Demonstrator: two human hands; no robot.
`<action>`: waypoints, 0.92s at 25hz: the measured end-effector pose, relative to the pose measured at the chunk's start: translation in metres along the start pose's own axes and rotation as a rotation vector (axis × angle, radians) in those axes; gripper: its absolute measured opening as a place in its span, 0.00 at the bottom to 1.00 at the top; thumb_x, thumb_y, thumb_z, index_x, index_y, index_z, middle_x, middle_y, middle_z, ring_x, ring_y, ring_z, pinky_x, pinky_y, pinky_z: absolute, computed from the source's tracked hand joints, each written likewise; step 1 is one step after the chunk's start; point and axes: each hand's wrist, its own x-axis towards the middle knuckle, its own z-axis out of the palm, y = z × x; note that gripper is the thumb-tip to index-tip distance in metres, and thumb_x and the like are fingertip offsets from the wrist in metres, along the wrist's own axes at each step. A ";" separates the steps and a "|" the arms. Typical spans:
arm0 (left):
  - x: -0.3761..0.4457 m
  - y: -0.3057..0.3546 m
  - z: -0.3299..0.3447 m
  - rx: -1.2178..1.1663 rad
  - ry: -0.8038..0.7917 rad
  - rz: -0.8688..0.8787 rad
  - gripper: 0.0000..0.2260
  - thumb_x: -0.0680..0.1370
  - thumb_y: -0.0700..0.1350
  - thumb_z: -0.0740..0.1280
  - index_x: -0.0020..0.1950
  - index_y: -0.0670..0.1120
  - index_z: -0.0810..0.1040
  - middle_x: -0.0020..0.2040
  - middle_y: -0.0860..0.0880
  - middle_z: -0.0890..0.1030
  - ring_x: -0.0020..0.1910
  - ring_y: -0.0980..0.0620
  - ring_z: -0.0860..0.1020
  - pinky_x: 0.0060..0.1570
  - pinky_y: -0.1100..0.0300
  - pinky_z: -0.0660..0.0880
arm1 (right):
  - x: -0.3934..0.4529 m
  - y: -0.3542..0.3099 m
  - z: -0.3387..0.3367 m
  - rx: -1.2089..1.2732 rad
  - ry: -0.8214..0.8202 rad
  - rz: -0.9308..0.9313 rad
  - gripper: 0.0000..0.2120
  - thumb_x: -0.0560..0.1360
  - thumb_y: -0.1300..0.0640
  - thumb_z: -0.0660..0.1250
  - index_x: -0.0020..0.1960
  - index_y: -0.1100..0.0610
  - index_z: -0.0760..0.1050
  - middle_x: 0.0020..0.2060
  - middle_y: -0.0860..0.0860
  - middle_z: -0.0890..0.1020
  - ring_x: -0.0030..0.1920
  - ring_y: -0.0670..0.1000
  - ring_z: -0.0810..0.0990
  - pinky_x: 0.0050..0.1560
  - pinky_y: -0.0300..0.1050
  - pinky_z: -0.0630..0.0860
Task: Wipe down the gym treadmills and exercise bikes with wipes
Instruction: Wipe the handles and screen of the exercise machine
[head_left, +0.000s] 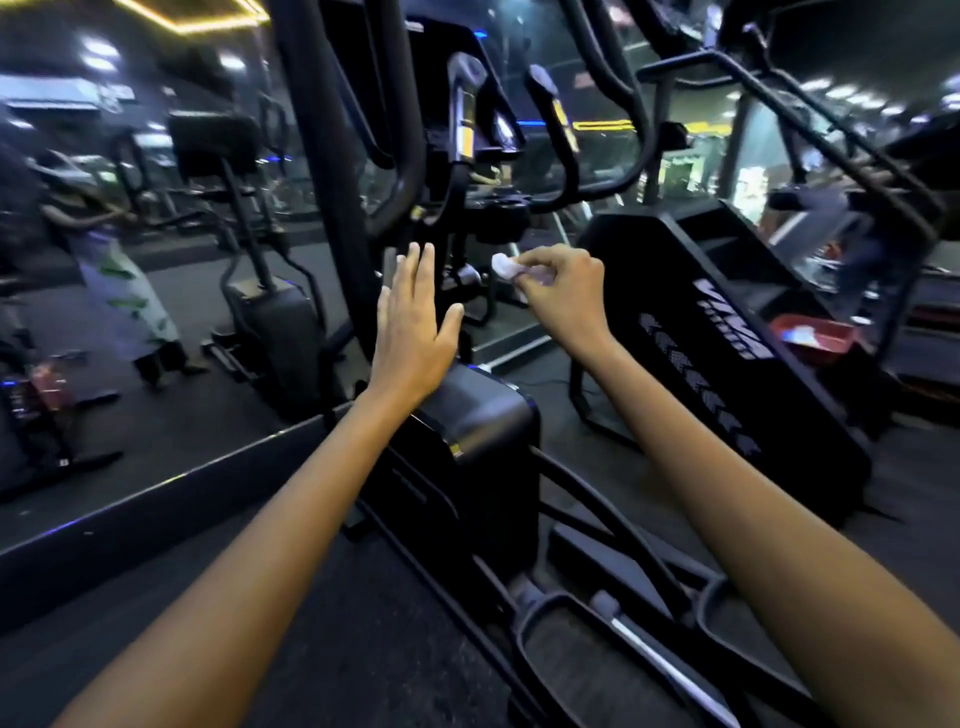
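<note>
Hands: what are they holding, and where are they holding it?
The right hand pinches a crumpled white wipe by its near end, between fingers and thumb. The left hand is flat and open, holding nothing.

Both forearms bare up to the frame edge, no sleeves visible. Left hand (415, 332) and right hand (563, 291): no gloves, rings, watch or wristbands.
</note>
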 end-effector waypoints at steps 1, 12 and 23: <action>-0.013 0.009 0.011 -0.043 -0.044 0.010 0.29 0.81 0.44 0.60 0.78 0.44 0.50 0.78 0.46 0.51 0.77 0.49 0.48 0.74 0.51 0.45 | -0.017 0.005 -0.015 -0.031 0.005 0.042 0.05 0.70 0.63 0.71 0.46 0.61 0.84 0.40 0.57 0.84 0.38 0.44 0.76 0.38 0.29 0.67; -0.148 0.192 0.137 -0.384 -0.466 0.135 0.24 0.80 0.43 0.61 0.75 0.41 0.59 0.74 0.45 0.62 0.73 0.48 0.61 0.72 0.46 0.56 | -0.181 0.082 -0.249 -0.320 0.151 0.423 0.07 0.72 0.54 0.70 0.43 0.58 0.83 0.32 0.50 0.78 0.36 0.45 0.74 0.39 0.38 0.68; -0.307 0.447 0.253 -0.631 -0.823 0.097 0.24 0.79 0.45 0.64 0.74 0.43 0.62 0.73 0.46 0.65 0.69 0.51 0.66 0.61 0.64 0.62 | -0.330 0.137 -0.544 -0.517 0.205 0.703 0.16 0.73 0.49 0.70 0.29 0.52 0.73 0.26 0.51 0.77 0.31 0.48 0.73 0.40 0.43 0.74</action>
